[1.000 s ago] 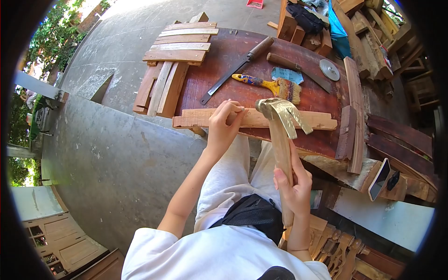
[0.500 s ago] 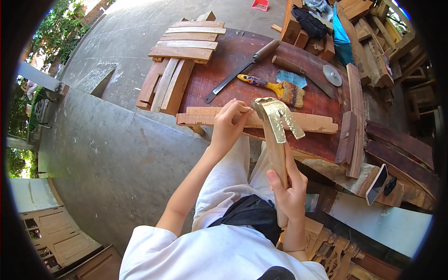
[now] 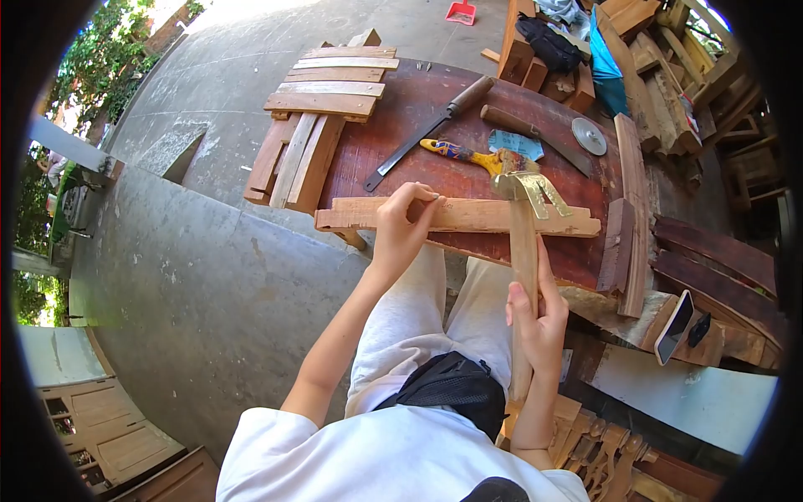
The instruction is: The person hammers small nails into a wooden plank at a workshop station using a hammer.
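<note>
Gry conc. floor (image 3: 201,318), wd. panels (image 3: 113,410), sunlit greenery (image 3: 94,63)

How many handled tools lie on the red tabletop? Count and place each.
3: a long blade at left, the yellow-handled brush in the middle, a shorter blade at right. The hammer in the right hand may hide others.

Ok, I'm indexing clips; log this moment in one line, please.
left hand: pinched at wooden strip, contents unclear | right hand: gripping hammer by handle | paintbrush: on table
</note>
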`<state>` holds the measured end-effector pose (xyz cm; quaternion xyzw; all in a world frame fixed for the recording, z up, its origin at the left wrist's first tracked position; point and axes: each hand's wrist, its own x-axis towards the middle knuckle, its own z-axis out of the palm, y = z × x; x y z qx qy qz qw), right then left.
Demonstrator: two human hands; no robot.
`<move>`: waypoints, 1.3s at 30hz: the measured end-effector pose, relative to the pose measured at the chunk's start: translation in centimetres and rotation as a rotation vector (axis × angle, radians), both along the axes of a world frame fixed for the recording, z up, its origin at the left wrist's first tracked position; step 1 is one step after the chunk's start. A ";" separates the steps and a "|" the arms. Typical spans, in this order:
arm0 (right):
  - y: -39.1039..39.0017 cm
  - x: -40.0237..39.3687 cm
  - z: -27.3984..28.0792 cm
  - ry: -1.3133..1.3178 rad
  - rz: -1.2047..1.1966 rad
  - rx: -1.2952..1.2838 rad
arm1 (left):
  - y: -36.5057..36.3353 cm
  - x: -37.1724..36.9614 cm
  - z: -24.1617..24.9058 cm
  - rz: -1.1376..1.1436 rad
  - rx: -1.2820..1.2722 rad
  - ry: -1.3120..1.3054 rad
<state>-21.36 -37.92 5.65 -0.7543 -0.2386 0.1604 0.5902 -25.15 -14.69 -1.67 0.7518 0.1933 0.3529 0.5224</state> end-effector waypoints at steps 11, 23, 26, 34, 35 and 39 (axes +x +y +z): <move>-1.9 0.0 -2.9 0.151 -0.038 -0.050 | 0.4 -0.2 0.1 -0.072 0.168 -0.012; -2.1 -0.1 -3.4 0.110 -0.025 -0.153 | 0.0 0.1 -0.3 -0.008 -0.046 -0.057; -2.2 -0.1 -3.7 0.104 -0.039 -0.151 | 0.0 0.0 -0.3 -0.018 -0.016 -0.042; -2.0 -0.2 -3.6 0.103 -0.031 -0.141 | 0.1 0.1 -0.8 -0.017 -0.040 -0.041; -2.0 -0.2 -3.6 0.102 -0.031 -0.144 | 0.0 0.1 -0.8 -0.016 -0.032 -0.037; -2.0 -0.2 -3.5 0.116 -0.050 -0.175 | 0.1 0.1 -0.8 -0.007 -0.014 -0.025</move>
